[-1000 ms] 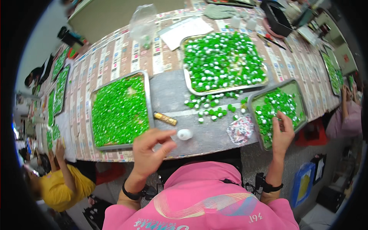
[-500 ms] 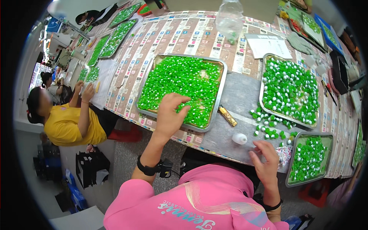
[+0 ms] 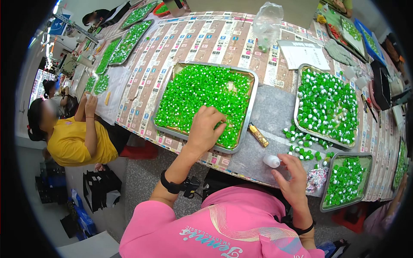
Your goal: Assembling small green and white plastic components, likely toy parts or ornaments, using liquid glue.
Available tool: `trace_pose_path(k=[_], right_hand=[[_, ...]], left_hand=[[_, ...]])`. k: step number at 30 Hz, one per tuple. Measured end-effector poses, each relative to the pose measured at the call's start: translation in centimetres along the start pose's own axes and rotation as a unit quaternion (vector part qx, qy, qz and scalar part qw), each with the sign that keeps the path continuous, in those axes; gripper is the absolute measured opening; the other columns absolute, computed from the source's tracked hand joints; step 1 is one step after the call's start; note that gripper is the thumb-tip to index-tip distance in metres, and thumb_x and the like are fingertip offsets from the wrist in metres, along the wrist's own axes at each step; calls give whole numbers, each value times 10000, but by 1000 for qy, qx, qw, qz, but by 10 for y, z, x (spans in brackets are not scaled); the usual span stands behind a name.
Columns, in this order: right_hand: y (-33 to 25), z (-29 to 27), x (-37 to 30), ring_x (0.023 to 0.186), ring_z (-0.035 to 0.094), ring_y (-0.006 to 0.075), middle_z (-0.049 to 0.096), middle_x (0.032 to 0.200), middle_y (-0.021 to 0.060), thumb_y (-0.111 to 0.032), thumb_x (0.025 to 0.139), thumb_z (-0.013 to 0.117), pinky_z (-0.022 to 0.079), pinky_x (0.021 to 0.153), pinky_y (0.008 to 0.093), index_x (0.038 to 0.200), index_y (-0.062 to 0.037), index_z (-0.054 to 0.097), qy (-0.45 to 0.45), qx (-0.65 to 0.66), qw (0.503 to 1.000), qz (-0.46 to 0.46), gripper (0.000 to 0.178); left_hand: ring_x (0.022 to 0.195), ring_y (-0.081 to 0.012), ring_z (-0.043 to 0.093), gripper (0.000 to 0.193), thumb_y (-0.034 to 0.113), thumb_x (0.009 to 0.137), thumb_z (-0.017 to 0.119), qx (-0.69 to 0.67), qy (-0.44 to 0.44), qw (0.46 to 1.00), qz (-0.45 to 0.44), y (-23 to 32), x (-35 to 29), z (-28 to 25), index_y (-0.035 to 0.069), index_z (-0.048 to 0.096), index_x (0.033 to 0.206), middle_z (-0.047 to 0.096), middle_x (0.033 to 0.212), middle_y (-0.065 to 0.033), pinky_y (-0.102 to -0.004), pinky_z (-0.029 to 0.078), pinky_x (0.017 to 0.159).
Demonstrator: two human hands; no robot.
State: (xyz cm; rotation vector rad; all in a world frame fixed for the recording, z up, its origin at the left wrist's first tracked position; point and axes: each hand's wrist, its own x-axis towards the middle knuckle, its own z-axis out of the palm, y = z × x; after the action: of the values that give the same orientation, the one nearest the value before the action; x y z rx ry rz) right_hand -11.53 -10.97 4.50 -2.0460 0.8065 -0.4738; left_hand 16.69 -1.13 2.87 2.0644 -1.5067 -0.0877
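Note:
My left hand [image 3: 205, 131] is over the near right part of a large metal tray [image 3: 254, 92] filled with small green plastic pieces with white specks [image 3: 193, 90]. Its thumb and fingertips come together in a pinch; whatever is between them is too small to make out. My right hand [image 3: 293, 174] is at a small white squeeze bottle [image 3: 271, 161] near the table's front edge. Thumb and forefinger are apart, the forefinger's tip at the bottle's right side without closing round it. A gold-patterned cylinder [image 3: 258, 135] lies between the tray and the bottle.
Right of the grey mat [image 3: 269, 105], a tray of green pieces with white balls [image 3: 327, 103] stands behind loose pieces [image 3: 306, 139] and a smaller tray [image 3: 369, 172]. A clear plastic bag [image 3: 267, 26] and white paper [image 3: 303, 56] lie farther back. A person in yellow [image 3: 81, 139] works at left.
My left hand has moved right over the tray, its thumb and fingers drawing together. My right hand has come leftward up to the white bottle. The whole view has shifted slightly.

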Motion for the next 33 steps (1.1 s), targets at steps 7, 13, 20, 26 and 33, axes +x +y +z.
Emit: trace_pose_path(k=[7,13,20,26,33], right_hand=[[6,16,11,907,584,290,621,1001,137,-16,667,730,459,802,358,1104,-26,596,26,24,999,-32,457],[14,19,7,895,581,275,610,1027,147,-17,706,702,449,790,337,1132,-15,571,7,82,996,-34,446],[-7,-9,-2,856,562,249,567,964,128,-98,754,707,439,757,316,1191,-13,526,-2,130,992,-10,481],[-6,-26,-18,825,558,151,558,957,50,-171,688,812,452,711,264,1155,-15,537,99,213,971,56,564],[4,-35,-29,774,510,93,514,885,9,-174,642,853,434,670,235,974,-29,559,168,247,951,86,467]], left_hand=[[792,-174,607,80,7,796,625,-256,30,959,-119,19,-6,-2,18,612,874,637,884,-79,-284,491,724],[781,-144,626,113,-31,828,595,-591,-32,766,-250,45,-14,3,12,584,932,637,893,-91,-265,527,706],[781,-159,639,117,-28,840,585,-741,-146,569,-325,73,-23,27,31,582,941,641,922,-94,-291,549,740],[804,-155,649,131,21,871,588,-761,-183,515,-349,84,-28,40,35,589,1001,647,963,-105,-287,552,760],[785,-147,649,124,84,909,566,-754,-220,497,-367,89,-34,48,32,589,1020,646,958,-99,-285,560,731]])
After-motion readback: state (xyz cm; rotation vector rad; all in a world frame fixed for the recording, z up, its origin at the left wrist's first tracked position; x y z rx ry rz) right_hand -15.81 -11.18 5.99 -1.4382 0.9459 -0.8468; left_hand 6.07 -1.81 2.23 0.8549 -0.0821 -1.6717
